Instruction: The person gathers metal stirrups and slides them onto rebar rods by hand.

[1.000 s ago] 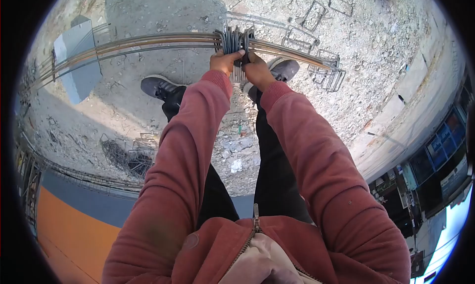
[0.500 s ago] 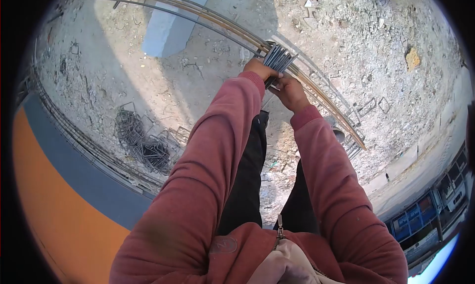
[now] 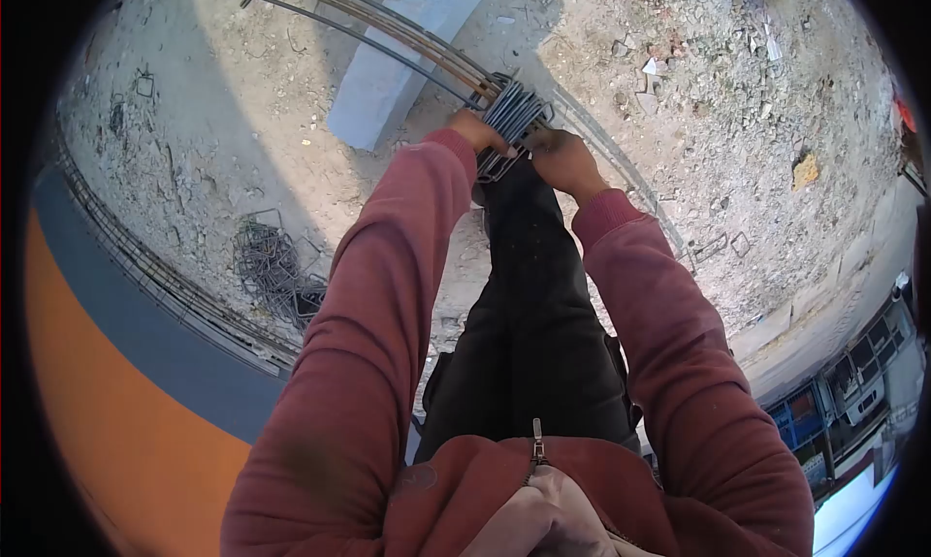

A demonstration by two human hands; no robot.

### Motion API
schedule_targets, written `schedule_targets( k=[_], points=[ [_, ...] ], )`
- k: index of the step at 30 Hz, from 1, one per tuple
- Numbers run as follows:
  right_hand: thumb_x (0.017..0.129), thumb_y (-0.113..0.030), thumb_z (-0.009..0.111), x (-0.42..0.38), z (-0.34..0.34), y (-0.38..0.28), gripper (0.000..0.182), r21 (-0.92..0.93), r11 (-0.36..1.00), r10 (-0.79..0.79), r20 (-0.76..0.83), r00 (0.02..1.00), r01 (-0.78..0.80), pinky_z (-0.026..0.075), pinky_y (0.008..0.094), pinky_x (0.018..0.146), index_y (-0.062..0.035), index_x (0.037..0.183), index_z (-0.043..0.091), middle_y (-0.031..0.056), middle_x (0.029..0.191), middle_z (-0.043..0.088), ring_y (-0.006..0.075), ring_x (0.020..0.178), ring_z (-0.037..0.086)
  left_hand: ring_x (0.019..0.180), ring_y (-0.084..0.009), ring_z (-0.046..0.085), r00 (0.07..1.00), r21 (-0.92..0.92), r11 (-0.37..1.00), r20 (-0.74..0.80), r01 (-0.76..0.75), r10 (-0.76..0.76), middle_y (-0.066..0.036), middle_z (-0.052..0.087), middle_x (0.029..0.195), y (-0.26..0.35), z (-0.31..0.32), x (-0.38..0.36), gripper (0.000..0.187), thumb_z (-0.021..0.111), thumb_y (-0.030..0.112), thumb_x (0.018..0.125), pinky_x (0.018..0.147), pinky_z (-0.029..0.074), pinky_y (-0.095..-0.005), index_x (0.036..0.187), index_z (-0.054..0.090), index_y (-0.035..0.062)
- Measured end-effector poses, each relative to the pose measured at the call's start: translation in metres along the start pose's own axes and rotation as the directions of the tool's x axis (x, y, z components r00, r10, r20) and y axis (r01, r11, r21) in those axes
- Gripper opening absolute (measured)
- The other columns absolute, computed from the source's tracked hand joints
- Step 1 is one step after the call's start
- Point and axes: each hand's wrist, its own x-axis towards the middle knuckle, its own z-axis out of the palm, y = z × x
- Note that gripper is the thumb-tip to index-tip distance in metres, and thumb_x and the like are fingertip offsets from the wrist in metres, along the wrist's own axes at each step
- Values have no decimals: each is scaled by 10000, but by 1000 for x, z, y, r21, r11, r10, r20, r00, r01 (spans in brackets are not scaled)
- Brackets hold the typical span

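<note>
A tight stack of rectangular steel stirrups [image 3: 516, 111] sits around the long reinforcing bars [image 3: 388, 22], in front of my legs. My left hand [image 3: 477, 132] grips the left side of the stack, its thumb lying across the near edge. On the opposite side, my right hand [image 3: 567, 161] is closed at the stack's right edge; its fingertips are partly hidden. The bars run from the stack up toward the upper left. Their other end does not show.
A pale grey block [image 3: 398, 72] lies beneath the bars. To the left is a tangled pile of loose stirrups [image 3: 267, 266]; beyond it, more bars [image 3: 165, 290] run beside an orange and grey surface [image 3: 126, 392]. Rubble [image 3: 708, 101] covers the ground at right, and a parked truck [image 3: 858, 392] stands far right.
Both hands and the stirrup stack have shifted slightly left in view. One leg has come forward beneath the stack. The bar lengths right of the stack no longer show.
</note>
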Motion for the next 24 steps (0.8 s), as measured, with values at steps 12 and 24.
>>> schedule_targets(
  k=[12, 24],
  points=[
    [532, -240, 684, 32, -2, 15, 366, -183, 940, 293, 5, 956, -287, 457, 401, 710, -86, 849, 583, 131, 774, 614, 309, 774, 596, 700, -194, 599, 990, -297, 955, -137, -7, -36, -131, 628, 844, 41, -42, -13, 463, 772, -16, 491, 676, 479, -289, 907, 579, -77],
    [571, -227, 655, 9, -30, -8, 266, -210, 919, 349, 41, 936, -334, 469, 403, 679, -112, 800, 585, 124, 765, 610, 314, 758, 592, 680, -156, 597, 998, -177, 984, -61, -13, 2, -102, 634, 824, 73, -131, -10, 432, 753, -60, 507, 667, 480, -264, 905, 584, -66]
  ],
)
